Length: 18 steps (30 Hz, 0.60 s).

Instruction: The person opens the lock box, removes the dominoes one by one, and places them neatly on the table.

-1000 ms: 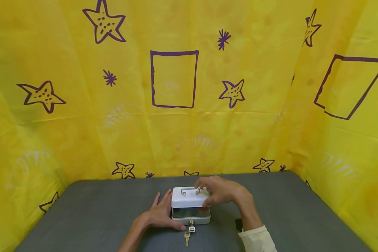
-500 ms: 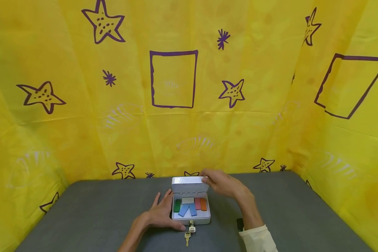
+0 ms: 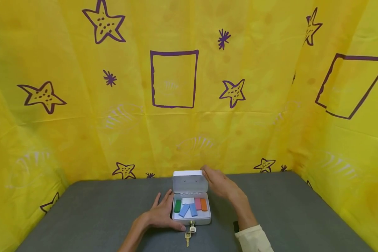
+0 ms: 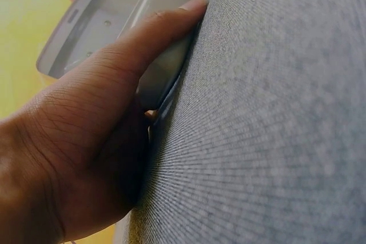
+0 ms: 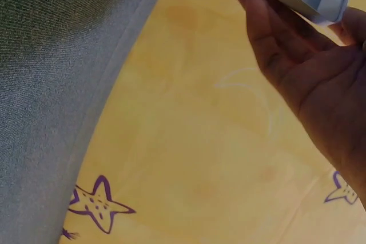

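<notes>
A small white cash box (image 3: 200, 221) stands on the table, its lid (image 3: 190, 183) tilted up and back on the hinge. Inside lie small flat blocks: green (image 3: 177, 206), white (image 3: 188, 201), pink (image 3: 198, 204), orange (image 3: 203, 205) and two blue ones (image 3: 184, 210). From the lock at the front hang two keys (image 3: 188, 238). My left hand (image 3: 160, 214) braces the box's left front corner, thumb (image 4: 166, 30) along the front wall, fingers stretched along the side. My right hand (image 3: 222, 183) holds the lid's right edge, fingers (image 5: 260, 21) behind it.
Dark grey cloth covers the table (image 3: 113, 206). Yellow curtains (image 3: 173, 140) with purple starfish close off the back and both sides. The back curtain is a short way behind the raised lid.
The lid has swung from slightly raised to nearly upright, uncovering the coloured blocks. My right hand has moved up and back with it. My left hand has stayed at the box.
</notes>
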Available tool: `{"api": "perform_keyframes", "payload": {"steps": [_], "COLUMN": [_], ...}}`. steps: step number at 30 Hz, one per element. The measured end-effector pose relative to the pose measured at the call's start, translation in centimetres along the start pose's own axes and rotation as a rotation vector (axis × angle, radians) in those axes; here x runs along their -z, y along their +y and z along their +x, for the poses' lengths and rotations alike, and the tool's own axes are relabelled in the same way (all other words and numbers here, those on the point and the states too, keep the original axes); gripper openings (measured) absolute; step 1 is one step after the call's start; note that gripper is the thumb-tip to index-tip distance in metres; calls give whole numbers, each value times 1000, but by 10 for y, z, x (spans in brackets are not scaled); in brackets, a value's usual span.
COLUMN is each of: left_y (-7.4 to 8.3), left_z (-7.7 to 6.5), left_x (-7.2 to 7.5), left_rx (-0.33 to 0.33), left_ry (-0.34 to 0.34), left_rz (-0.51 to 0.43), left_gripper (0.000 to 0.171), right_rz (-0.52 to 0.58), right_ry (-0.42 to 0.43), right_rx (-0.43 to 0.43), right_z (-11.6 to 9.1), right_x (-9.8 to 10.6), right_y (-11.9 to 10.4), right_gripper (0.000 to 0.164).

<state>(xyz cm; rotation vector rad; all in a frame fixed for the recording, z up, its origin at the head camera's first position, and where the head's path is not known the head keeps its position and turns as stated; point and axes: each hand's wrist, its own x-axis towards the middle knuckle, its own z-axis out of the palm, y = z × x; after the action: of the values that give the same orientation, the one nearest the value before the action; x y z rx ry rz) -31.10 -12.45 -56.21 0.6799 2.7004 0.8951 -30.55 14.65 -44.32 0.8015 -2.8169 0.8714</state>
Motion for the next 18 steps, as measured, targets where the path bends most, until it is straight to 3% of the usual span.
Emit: {"api": "perform_keyframes", "payload": {"steps": [8, 18], "left_y": [7, 6], "left_z": [-4, -3], "left_x": [3, 1], "left_rx": [-17, 1], "left_ry": [6, 7], "left_rz": [-15, 2], "left_gripper": [133, 135], "right_rz": [18, 71], "right_ry": [-14, -70], "right_rx": [-84, -79], "right_z": [-1, -7], "right_x": [-1, 5], "right_y": [2, 5], "right_gripper": [12, 20]}}
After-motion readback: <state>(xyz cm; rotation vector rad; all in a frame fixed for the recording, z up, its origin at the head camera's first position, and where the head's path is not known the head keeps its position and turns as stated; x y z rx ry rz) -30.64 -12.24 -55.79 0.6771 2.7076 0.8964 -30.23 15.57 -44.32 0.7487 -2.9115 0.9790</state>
